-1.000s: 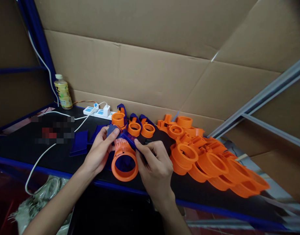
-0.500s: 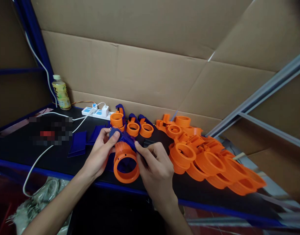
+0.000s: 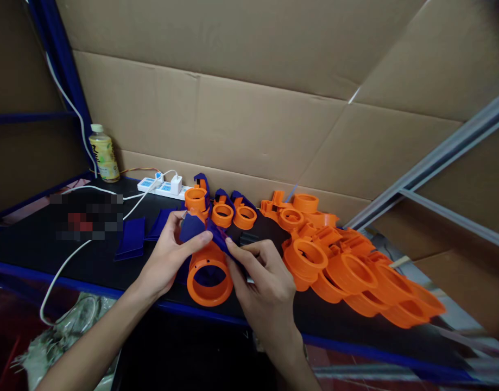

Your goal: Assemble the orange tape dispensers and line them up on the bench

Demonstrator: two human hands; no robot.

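My left hand (image 3: 165,258) and my right hand (image 3: 263,282) together hold one assembly over the near edge of the black table (image 3: 41,244). It is an orange plastic ring (image 3: 209,277) with a dark blue plastic piece (image 3: 198,228) lying over its top. The left thumb and fingers pinch the left end of the blue piece. The right fingertips press on its right end, beside the ring. The ring's open mouth faces me.
A heap of several orange rings (image 3: 347,266) fills the table's right. Three orange-and-blue assemblies (image 3: 220,209) stand behind my hands. Flat blue pieces (image 3: 131,236) lie to the left. A white power strip (image 3: 163,187) with cables and a drink bottle (image 3: 103,153) sit by the cardboard wall.
The blue piece has turned and settled lower over the ring's top. My left thumb has shifted along it and my right fingers have moved slightly toward me.
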